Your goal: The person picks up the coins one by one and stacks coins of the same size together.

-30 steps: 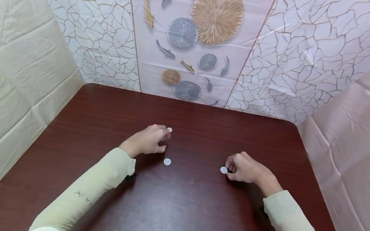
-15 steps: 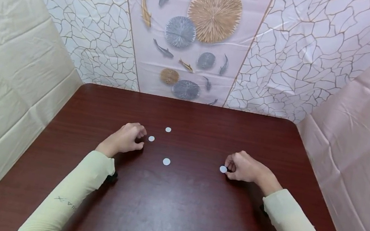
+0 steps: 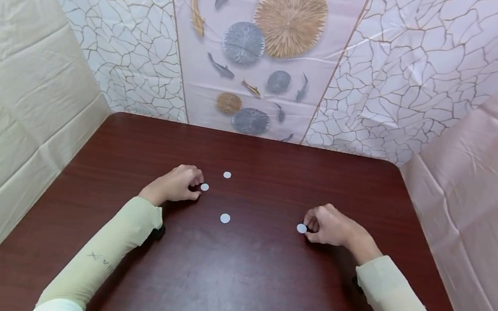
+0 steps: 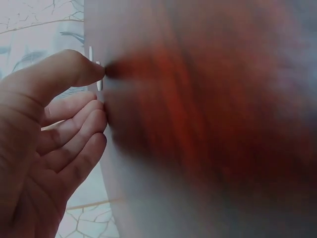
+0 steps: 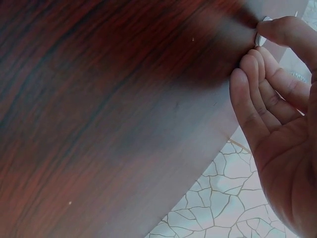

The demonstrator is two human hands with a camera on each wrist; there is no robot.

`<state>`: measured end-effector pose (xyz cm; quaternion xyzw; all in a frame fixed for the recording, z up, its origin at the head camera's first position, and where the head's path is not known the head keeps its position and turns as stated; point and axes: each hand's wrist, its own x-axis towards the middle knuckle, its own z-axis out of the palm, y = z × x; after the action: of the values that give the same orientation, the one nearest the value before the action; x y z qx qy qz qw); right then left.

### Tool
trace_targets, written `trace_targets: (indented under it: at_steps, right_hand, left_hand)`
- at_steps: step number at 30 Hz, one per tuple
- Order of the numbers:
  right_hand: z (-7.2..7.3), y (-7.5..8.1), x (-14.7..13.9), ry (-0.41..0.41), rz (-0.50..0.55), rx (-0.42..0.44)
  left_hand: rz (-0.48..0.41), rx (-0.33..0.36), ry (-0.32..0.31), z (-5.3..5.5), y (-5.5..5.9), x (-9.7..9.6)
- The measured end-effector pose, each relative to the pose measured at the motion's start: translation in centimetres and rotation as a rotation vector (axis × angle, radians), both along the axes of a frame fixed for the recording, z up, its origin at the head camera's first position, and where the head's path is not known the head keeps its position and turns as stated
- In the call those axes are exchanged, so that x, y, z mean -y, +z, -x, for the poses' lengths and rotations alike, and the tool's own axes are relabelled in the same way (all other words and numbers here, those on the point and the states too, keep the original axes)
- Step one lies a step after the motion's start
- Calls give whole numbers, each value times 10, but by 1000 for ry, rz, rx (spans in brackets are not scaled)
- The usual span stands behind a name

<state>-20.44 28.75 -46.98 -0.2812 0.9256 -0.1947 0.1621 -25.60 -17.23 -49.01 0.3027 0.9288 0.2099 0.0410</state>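
Observation:
A small white disc lies on the dark table right at the fingertips of my left hand. The index finger and thumb stand apart beside its edge; in the left wrist view the thumb overlaps that disc. On the right, my right hand pinches the edge of another white disc between thumb and index finger. Its other fingers are bent in, as the right wrist view shows. Two more white discs lie between the hands, one farther back and one nearer.
The brown wooden table has rounded far corners. A patterned cloth with fish and round shapes hangs behind it, and pale cloths line both sides.
My left hand has drawn back left from the far disc, uncovering the left disc, then moved slightly right to that disc's edge. My right hand has stayed at its disc.

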Motion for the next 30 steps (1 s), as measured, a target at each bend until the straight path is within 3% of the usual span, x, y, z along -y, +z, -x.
trace_targets:
  at_steps: [9,18,26,30]
  right_hand:
    - [2,-1,3,8,-6,4]
    - [3,0,3,10,-8,-10]
    - [2,0,4,12,4,-22]
    - [2,-1,5,13,7,-13]
  left_hand:
    - [72,61,-49,15,7,-7]
    - [153,34,-119,25,20,-17]
    - [255,90,-32,28,19,-26]
    - [277,86,-21,30,15,-29]
